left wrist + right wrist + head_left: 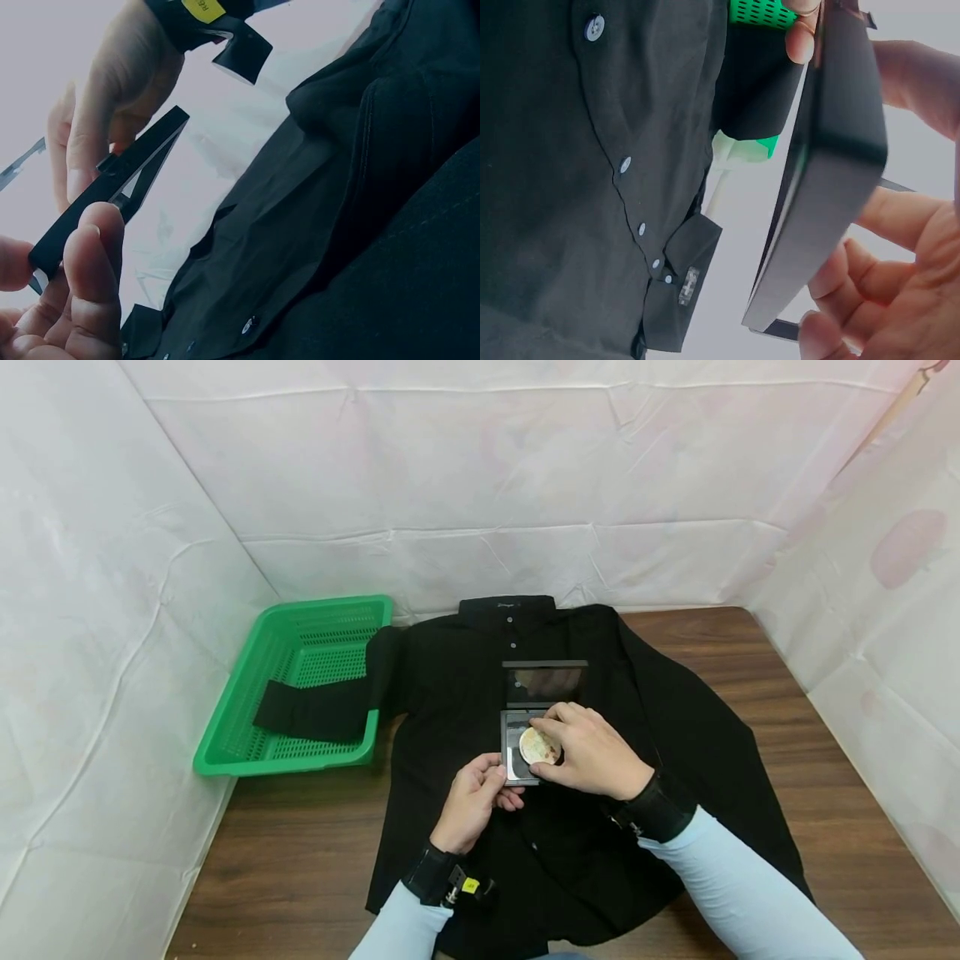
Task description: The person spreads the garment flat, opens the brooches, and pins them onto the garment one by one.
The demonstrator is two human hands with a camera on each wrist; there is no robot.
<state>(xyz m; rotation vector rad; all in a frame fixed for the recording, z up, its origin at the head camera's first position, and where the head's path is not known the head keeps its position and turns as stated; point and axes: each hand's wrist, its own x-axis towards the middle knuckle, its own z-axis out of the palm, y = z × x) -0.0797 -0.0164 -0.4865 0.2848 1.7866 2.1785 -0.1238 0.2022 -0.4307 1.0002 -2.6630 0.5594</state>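
Observation:
Low over a black shirt (450, 677) I see a small flat dark case (514, 720), its hinged, shiny lid (546, 685) tipped back. My left hand (471, 802) grips the case's near left corner between thumb and fingers. Above the case's base, my right hand (600, 756) pinches a round cream disc (536, 747) with greenish-brown marks, thumb on one edge and fingers on the other. In the left wrist view, the case (112, 187) appears edge-on. In the right wrist view its dark side (832, 195) hides part of my right hand (922, 247).
A green perforated basket (225, 743) stands at the left, with one folded shirt sleeve (315, 710) lying in it. The shirt spreads over a brown wooden table (300, 852). White sheeting (480, 468) hangs at the back and both sides.

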